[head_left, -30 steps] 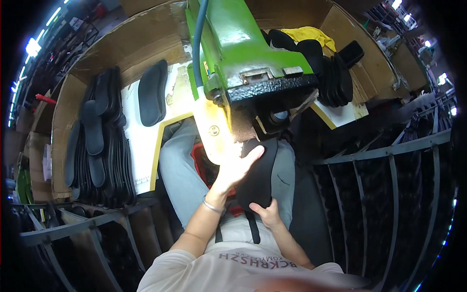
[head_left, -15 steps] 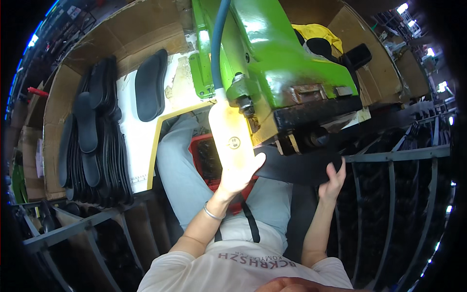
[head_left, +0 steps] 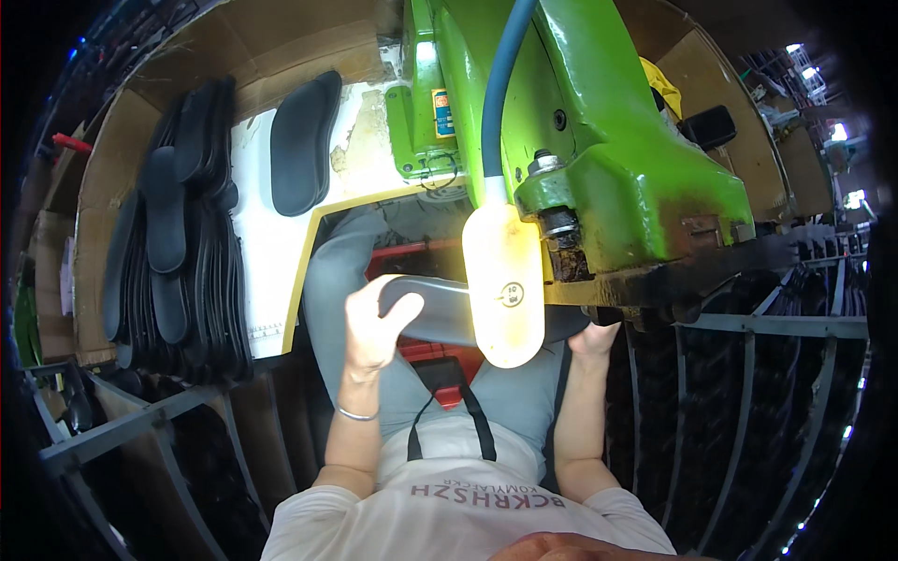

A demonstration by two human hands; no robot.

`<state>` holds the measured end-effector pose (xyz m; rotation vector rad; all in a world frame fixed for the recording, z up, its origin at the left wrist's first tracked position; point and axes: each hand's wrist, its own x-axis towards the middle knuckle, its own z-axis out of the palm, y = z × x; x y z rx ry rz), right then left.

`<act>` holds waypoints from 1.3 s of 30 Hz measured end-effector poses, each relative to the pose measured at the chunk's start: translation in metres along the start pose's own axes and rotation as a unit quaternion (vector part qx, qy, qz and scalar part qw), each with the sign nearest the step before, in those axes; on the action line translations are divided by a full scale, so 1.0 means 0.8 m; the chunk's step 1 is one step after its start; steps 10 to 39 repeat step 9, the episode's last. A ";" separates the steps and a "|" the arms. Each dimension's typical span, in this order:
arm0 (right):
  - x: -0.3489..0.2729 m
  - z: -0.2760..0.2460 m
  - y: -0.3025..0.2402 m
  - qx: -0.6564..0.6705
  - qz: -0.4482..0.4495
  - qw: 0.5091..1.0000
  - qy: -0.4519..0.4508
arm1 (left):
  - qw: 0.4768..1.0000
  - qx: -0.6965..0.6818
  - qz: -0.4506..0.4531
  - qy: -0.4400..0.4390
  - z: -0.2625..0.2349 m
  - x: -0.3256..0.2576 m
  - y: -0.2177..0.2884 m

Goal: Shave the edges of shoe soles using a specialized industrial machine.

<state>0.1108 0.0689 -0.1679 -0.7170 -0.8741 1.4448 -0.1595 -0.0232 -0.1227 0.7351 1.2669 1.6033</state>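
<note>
A black shoe sole point(head_left: 435, 307) lies crosswise in front of me, under the green machine point(head_left: 608, 150). My left hand point(head_left: 372, 329) is closed on its left end, thumb on top and fingers behind. At the other end, my right hand point(head_left: 593, 342) holds the sole below the machine's dark lower edge; most of its fingers are hidden. A glowing oval lamp point(head_left: 505, 280) on a blue flexible neck point(head_left: 505, 84) hangs in front of the sole's middle and covers part of it.
Several black soles point(head_left: 178, 252) stand stacked in a cardboard box point(head_left: 103, 206) at the left. More soles point(head_left: 304, 145) rest on the white table point(head_left: 267, 280) with a yellow edge. A red container point(head_left: 435, 351) sits between my legs. Metal racks point(head_left: 748, 324) flank both sides.
My left hand has left the lamp and gripped the sole's left end. The sole and my right hand have shifted left. My view has also moved, so the machine appears farther right.
</note>
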 end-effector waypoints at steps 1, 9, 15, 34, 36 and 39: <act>-0.005 -0.002 0.010 -0.014 0.001 1.000 -0.013 | 1.000 0.001 0.008 0.006 -0.008 -0.001 0.004; -0.015 0.030 0.011 0.035 0.004 0.999 0.024 | 0.983 0.175 0.047 -0.014 -0.027 -0.037 -0.012; -0.015 0.030 0.011 0.035 0.004 0.999 0.024 | 0.983 0.175 0.047 -0.014 -0.027 -0.037 -0.012; -0.015 0.030 0.011 0.035 0.004 0.999 0.024 | 0.983 0.175 0.047 -0.014 -0.027 -0.037 -0.012; -0.015 0.030 0.011 0.035 0.004 0.999 0.024 | 0.983 0.175 0.047 -0.014 -0.027 -0.037 -0.012; -0.015 0.030 0.011 0.035 0.004 0.999 0.024 | 0.983 0.175 0.047 -0.014 -0.027 -0.037 -0.012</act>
